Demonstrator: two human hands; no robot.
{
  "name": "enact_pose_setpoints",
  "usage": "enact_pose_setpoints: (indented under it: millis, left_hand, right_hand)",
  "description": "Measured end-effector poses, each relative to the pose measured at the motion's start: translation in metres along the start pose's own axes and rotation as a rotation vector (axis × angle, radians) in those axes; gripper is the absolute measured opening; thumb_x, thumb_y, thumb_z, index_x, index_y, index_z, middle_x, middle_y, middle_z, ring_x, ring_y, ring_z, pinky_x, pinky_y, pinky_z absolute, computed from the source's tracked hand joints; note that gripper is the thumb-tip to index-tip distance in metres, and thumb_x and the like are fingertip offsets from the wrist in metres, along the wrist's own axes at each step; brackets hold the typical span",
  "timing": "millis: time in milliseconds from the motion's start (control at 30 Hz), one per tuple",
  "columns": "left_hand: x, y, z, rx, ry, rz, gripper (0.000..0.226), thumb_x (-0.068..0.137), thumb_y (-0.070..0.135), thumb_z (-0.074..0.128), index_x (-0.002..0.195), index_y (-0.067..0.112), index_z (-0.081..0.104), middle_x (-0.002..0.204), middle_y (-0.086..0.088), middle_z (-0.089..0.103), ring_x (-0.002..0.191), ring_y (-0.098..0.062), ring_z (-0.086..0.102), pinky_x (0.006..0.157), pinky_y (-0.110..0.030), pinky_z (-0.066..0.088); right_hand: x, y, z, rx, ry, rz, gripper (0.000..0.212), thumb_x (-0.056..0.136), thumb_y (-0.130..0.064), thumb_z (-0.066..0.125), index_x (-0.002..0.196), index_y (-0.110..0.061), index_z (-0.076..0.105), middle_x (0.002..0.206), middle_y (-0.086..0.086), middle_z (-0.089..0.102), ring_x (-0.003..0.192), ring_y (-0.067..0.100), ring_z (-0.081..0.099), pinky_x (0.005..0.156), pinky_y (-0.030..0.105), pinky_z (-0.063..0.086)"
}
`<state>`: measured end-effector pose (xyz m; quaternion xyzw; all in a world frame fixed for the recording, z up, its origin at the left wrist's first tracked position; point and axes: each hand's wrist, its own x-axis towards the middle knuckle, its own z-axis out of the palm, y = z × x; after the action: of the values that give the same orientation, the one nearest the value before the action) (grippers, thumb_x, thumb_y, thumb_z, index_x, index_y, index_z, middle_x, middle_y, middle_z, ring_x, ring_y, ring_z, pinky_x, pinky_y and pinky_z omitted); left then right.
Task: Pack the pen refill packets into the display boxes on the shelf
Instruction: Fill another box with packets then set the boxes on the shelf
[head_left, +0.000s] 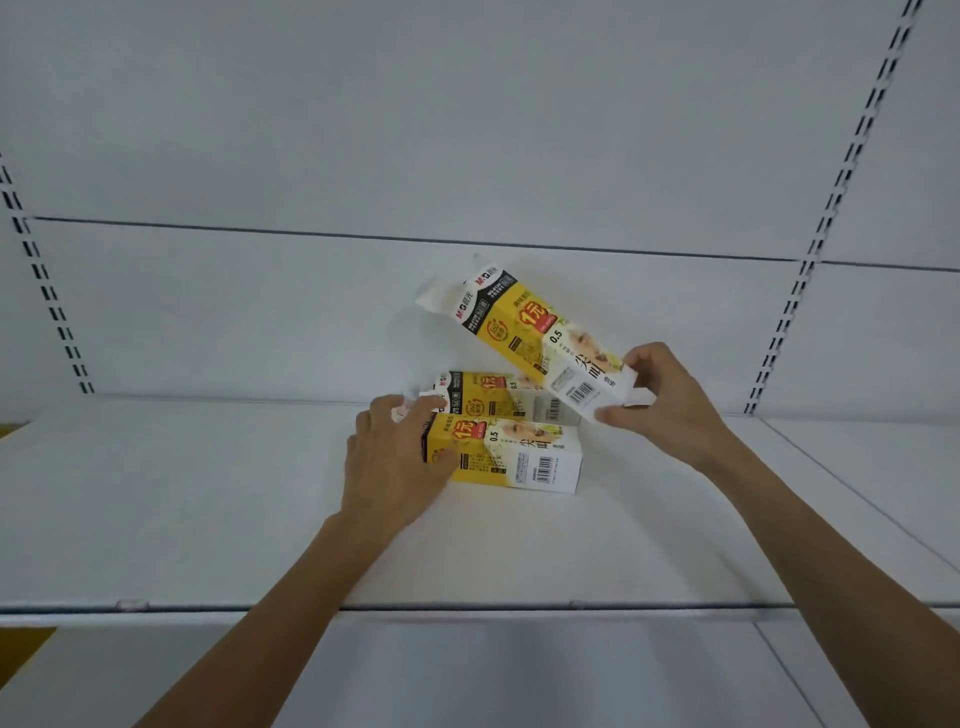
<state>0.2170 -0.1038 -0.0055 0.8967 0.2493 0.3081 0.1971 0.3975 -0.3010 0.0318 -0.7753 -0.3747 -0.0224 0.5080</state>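
The barcode end of a long yellow-and-white printed cardboard display box, the lifted box (530, 338), is pinched by the right hand (670, 400). The thumb is set at its lower corner and the fingers are curled over the upper one. The lifted box is held clear of the shelf at a tilt, with its flapped far end raised up and to the left.

The left hand (389, 462) is wrapped round the left end of a second carton of the same print, the near box (519, 457), which lies flat on its long side. The thumb is pressed on the printed face and the fingers are curled over the top edge, where a white flap (410, 408) can be seen. Just behind it a third matching carton, the rear box (493, 387), lies flat and is partly covered by the lifted box.

All three are placed over a wide white metal shelf (208, 519), which is backed by a plain white back panel (467, 130) and flanked by slotted uprights (821, 234).

No loose pen refill packets can be made out, and the insides of the cartons are hidden, so how full they are cannot be told. The work is judged to be partway done: two boxes are already laid on the shelf and one is in hand. What is left is probably the setting down of the lifted box and the tidying of the flaps and the row.
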Motion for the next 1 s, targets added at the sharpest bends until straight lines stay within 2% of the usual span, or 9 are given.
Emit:
enact_pose_setpoints:
  millis: [133,200,267,400,533,633,700,833,1000]
  left_hand:
    - [0.002,0.043,-0.023,-0.621,0.082,-0.054,0.075,0.070,0.042,0.073,0.128,0.041,0.025,0.118,0.007,0.041,0.102,-0.011,0.050,0.080,-0.030,0.047]
    - [0.004,0.058,-0.031,-0.816,0.072,-0.109,0.084,0.070,0.043,0.072,0.131,0.044,0.015,0.113,0.011,0.046,0.098,-0.010,0.055,0.069,-0.021,0.049]
    - [0.004,0.060,-0.034,-0.921,0.123,-0.117,0.080,0.074,0.036,0.071,0.128,0.044,0.014,0.096,0.020,0.053,0.087,-0.003,0.061,0.060,-0.015,0.049]
    - [-0.001,0.041,-0.034,-0.833,0.091,-0.044,0.089,0.071,0.021,0.076,0.127,0.048,0.013,0.090,0.020,0.051,0.083,-0.007,0.063,0.062,-0.020,0.049]
    - [-0.005,0.031,-0.045,-0.734,-0.035,0.077,0.092,0.068,0.012,0.078,0.121,0.056,0.017,0.099,0.016,0.051,0.086,-0.006,0.060,0.064,-0.019,0.050]
    - [-0.006,0.031,-0.056,-0.687,-0.154,0.194,0.090,0.067,0.007,0.077,0.113,0.060,0.022,0.105,0.009,0.054,0.088,-0.013,0.063,0.071,-0.028,0.056]
    - [-0.006,0.031,-0.060,-0.658,-0.213,0.250,0.087,0.067,0.004,0.076,0.113,0.058,0.025,0.105,0.008,0.054,0.088,-0.015,0.063,0.071,-0.031,0.057]
    - [-0.003,0.030,-0.062,-0.634,-0.248,0.290,0.085,0.068,0.003,0.076,0.113,0.055,0.025,0.105,0.011,0.052,0.087,-0.011,0.063,0.069,-0.027,0.057]
    - [-0.004,0.031,-0.060,-0.637,-0.240,0.303,0.071,0.073,0.018,0.073,0.113,0.055,0.027,0.103,0.015,0.054,0.088,-0.008,0.063,0.070,-0.022,0.056]
  right_hand:
    - [-0.022,-0.028,0.009,0.084,0.002,-0.072,0.050,0.066,-0.001,0.079,0.091,-0.022,0.041,0.102,0.001,0.059,0.097,0.000,0.059,0.065,0.022,0.056]
    - [-0.034,-0.037,0.024,0.098,-0.027,-0.097,0.052,0.064,-0.002,0.081,0.091,-0.021,0.041,0.101,0.005,0.056,0.093,0.005,0.061,0.064,0.020,0.055]
    - [-0.048,-0.039,0.041,0.086,-0.078,-0.090,0.055,0.060,-0.009,0.084,0.090,-0.020,0.040,0.102,0.001,0.055,0.087,0.005,0.062,0.065,0.023,0.056]
    - [-0.062,-0.039,0.055,0.061,-0.260,-0.084,0.058,0.053,-0.039,0.083,0.098,-0.031,0.047,0.109,-0.014,0.055,0.099,-0.001,0.055,0.086,0.027,0.050]
    - [-0.043,-0.067,0.049,0.230,-0.211,-0.145,0.051,0.073,-0.045,0.067,0.119,-0.039,0.047,0.120,-0.018,0.054,0.114,-0.002,0.051,0.093,0.029,0.049]
    - [-0.031,-0.092,0.050,0.329,-0.194,-0.214,0.052,0.076,-0.040,0.060,0.125,-0.039,0.045,0.128,-0.015,0.052,0.118,0.001,0.050,0.089,0.025,0.050]
    - [-0.030,-0.102,0.055,0.390,-0.195,-0.252,0.045,0.076,-0.034,0.060,0.120,-0.036,0.050,0.122,-0.017,0.055,0.114,0.000,0.053,0.082,0.021,0.051]
    - [-0.032,-0.102,0.063,0.470,-0.225,-0.255,0.033,0.079,-0.026,0.062,0.112,-0.027,0.057,0.106,-0.010,0.063,0.102,0.005,0.060,0.075,0.021,0.051]
    - [-0.028,-0.103,0.061,0.436,-0.153,-0.289,0.019,0.086,-0.025,0.053,0.100,-0.018,0.064,0.109,-0.005,0.061,0.102,0.007,0.060,0.071,0.019,0.051]
